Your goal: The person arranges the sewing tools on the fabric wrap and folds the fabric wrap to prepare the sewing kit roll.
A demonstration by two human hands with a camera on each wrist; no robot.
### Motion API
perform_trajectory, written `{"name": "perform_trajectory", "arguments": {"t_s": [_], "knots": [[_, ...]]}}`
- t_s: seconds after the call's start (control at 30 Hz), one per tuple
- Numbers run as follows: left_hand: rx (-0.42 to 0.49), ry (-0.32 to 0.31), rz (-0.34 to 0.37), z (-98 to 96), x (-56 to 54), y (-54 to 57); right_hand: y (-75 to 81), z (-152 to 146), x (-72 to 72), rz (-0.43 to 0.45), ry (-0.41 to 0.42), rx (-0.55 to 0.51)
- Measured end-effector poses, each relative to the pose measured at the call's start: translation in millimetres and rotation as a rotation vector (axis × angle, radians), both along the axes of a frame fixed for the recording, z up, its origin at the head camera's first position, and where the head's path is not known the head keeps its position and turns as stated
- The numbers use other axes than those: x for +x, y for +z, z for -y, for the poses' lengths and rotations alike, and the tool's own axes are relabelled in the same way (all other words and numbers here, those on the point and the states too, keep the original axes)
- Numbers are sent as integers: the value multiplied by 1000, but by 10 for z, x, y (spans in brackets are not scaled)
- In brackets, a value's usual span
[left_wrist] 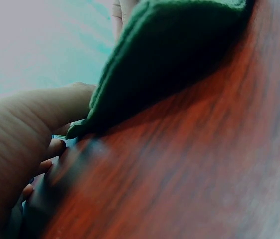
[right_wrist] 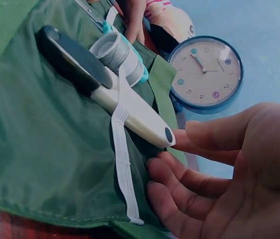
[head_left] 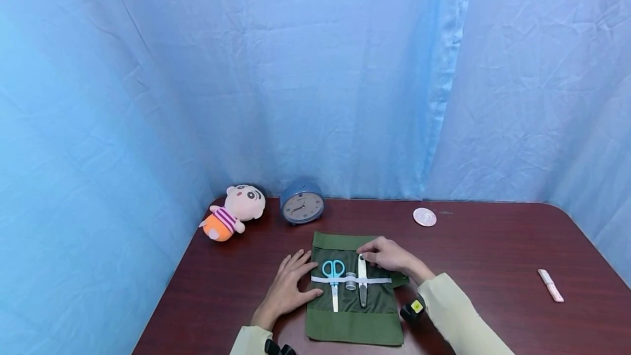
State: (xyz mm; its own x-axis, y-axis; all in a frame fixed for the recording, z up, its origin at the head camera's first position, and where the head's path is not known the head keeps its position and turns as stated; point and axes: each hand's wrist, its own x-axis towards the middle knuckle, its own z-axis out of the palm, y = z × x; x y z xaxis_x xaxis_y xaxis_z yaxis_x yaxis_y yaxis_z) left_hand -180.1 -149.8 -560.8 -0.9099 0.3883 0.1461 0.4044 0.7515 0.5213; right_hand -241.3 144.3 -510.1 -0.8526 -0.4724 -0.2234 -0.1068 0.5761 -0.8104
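Observation:
A green fabric roll (head_left: 352, 327) lies spread on the table with a white elastic band (head_left: 379, 280) across it. Under the band sit scissors with light-blue handles (head_left: 333, 268), a grey thread spool (head_left: 350, 281) and a slim white-and-black tool (head_left: 362, 281). My left hand (head_left: 291, 284) rests at the roll's left edge, fingers spread and thumb on the fabric. My right hand (head_left: 389, 255) is at the tool's white upper end. In the right wrist view, a fingertip (right_wrist: 180, 141) touches that end, the thumb stands off it and the other fingers bend loosely beside the fabric.
Behind the roll stands a blue alarm clock (head_left: 302, 203), with a plush doll (head_left: 231, 213) to its left. A white round disc (head_left: 424, 217) lies at the back, and a small white-and-pink stick (head_left: 550, 286) far right. Blue curtains (head_left: 315, 81) surround the table.

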Motion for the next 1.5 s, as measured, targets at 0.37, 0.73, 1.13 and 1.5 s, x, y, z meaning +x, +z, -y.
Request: {"name": "perform_trajectory", "arguments": {"t_s": [0.37,0.73,1.13,1.5], "knots": [[-5,1,-7,1,-8,2,35,-25,23,-67,102,53],[-8,-4,-20,5,-6,10,20,-38,17,-78,131,61],[-7,0,-17,-1,13,2,33,-52,23,-37,83,29],[-3,1,-26,-5,10,-3,105,-249,11,-46,4,-76]]}}
